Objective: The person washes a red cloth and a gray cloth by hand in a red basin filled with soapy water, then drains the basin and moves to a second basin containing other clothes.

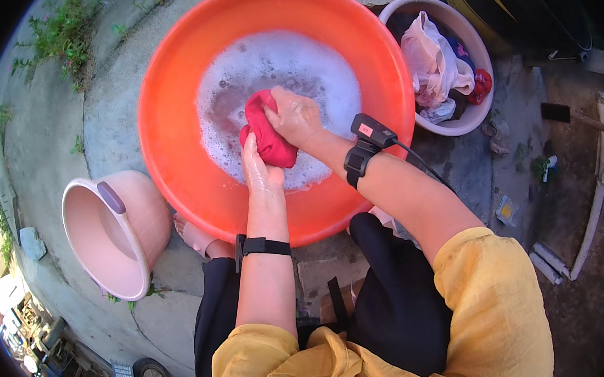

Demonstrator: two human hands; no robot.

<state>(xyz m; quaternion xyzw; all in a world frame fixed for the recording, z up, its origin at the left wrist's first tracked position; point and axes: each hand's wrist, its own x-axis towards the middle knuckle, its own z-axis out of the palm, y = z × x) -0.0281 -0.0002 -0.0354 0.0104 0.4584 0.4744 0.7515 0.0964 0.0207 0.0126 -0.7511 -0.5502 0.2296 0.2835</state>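
Note:
A wet, bunched red cloth (273, 137) is held between my two hands, over the foamy water (290, 55) in a large orange plastic basin (177, 118). My left hand (259, 165) supports it from the near left side, palm turned up towards it. From the upper right, my right hand (294, 115) grips the cloth with the fingers curled over its far edge. White suds cover most of the water, with a thinner, darker patch left of the cloth. Part of the cloth is hidden behind my fingers.
A pink tub (484, 113) of bunched clothes (431, 58) stands at the basin's right. At left, a pink bucket (153, 212) stands on the paving. A dark barrel (512, 3) is at upper right, and white pipes (596, 222) lie at far right. Weeds (60, 37) grow from the paving cracks.

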